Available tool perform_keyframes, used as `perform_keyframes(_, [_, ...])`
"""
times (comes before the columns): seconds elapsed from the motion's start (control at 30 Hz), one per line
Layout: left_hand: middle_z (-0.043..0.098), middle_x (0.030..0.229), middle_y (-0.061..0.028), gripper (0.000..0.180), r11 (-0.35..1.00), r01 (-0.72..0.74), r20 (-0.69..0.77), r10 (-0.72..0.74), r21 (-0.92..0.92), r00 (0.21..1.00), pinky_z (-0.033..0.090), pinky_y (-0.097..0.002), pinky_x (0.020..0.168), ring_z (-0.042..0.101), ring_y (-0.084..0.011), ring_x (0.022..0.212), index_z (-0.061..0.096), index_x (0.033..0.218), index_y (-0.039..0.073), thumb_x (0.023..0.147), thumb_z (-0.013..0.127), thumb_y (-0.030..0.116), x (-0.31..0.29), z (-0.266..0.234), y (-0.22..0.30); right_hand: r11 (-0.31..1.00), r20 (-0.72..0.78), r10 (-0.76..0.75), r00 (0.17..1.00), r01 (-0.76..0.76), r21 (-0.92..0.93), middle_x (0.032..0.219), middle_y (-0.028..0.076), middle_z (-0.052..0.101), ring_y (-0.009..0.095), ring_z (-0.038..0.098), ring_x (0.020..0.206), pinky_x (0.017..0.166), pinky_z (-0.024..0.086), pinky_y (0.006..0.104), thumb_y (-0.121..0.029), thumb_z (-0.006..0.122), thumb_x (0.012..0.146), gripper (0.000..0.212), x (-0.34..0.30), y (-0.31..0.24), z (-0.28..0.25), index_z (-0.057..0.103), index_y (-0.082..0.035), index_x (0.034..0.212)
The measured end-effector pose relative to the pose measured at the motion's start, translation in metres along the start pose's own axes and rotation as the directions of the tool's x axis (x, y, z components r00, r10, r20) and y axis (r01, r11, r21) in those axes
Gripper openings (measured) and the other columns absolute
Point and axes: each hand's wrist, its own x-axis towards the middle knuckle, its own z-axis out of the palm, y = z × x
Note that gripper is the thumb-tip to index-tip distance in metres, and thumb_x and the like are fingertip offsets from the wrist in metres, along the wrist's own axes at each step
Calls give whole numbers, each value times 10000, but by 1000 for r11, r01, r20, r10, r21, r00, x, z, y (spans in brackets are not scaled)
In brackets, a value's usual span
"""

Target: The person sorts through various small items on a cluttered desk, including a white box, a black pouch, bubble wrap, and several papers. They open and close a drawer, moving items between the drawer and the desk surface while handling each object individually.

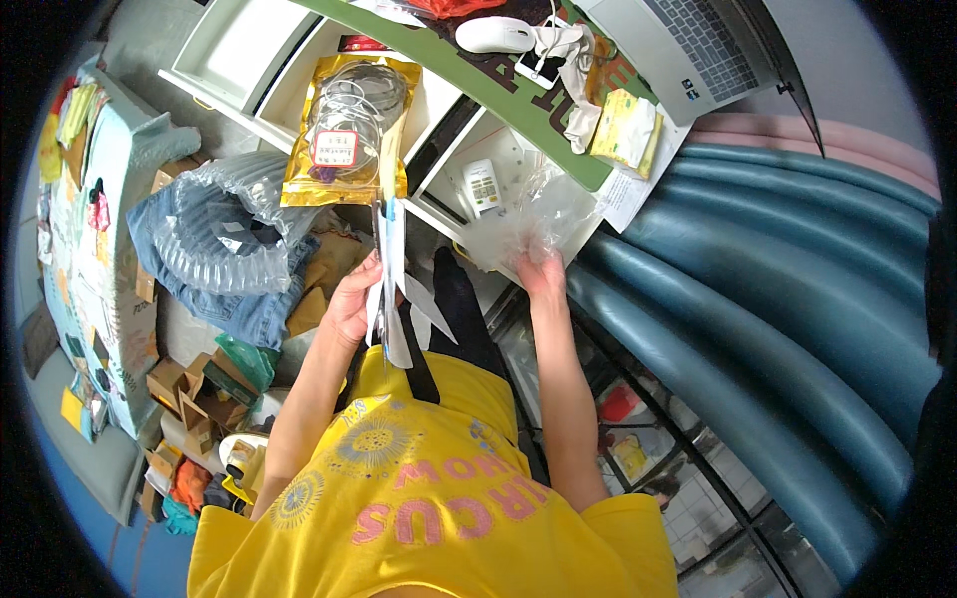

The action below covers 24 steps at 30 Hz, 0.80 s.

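Observation:
My left hand (351, 299) is closed on a sheaf of papers (396, 259), white and pale blue, held upright and seen nearly edge-on. Its loose lower corners fan out above my lap. Crumpled clear plastic bags (558, 204) are gripped by my right hand (541, 271), at the front of an open white drawer (436, 217). Inside that drawer lies a small white remote control (481, 186) with light buttons. Just beyond the papers, a gold pouch (299, 179) with a clear window shows coiled grey cables. It rests over a neighbouring open drawer.
A green desk mat (429, 55) bears a white mouse (495, 35), a laptop (688, 60) and a yellow tissue pack (625, 130). Blue curtains (738, 259) hang at right. Left are jeans (224, 309) under clear air-cushion wrap (199, 239), cardboard boxes (199, 389) and a bed (110, 249).

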Motion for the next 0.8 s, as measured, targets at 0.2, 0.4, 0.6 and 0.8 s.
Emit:
perform_keyframes(0.2, [563, 934, -110, 308, 997, -19, 75, 25, -73, 997, 563, -308, 641, 628, -211, 762, 495, 1072, 36, 781, 598, 26, 0, -2, 9, 993, -174, -27, 984, 7, -114, 1053, 98, 560, 251, 511, 992, 841, 440, 449, -135, 482, 860, 262, 9, 4, -1, 523, -39, 1101])
perform_keyframes(0.4, [602, 956, -145, 322, 996, -26, 52, 30, -83, 998, 564, -360, 648, 642, -234, 769, 484, 1094, 32, 788, 581, 15, -4, -15, 16, 935, -128, 20, 992, -64, -349, 917, 52, 579, 192, 551, 888, 717, 472, 361, -141, 553, 841, 225, -7, -6, 5, 551, -62, 1052])
perform_keyframes(0.6, [620, 959, -101, 308, 992, 45, -39, -40, 121, 998, 520, -325, 775, 627, -194, 851, 524, 1095, 44, 794, 576, 4, 9, 4, 12, 933, -40, -13, 999, -2, -359, 878, 30, 589, 172, 568, 742, 609, 486, 306, -171, 604, 837, 201, -38, 5, 32, 561, -90, 1016])
perform_keyframes(0.8, [629, 897, -13, 209, 935, 87, -115, -50, 344, 992, 522, -266, 677, 615, -121, 772, 581, 1010, 108, 808, 603, 57, 28, 23, -8, 966, 312, 108, 944, -26, -257, 1067, 50, 577, 185, 558, 960, 790, 475, 333, -194, 553, 845, 307, -66, 15, 44, 524, -79, 1128])
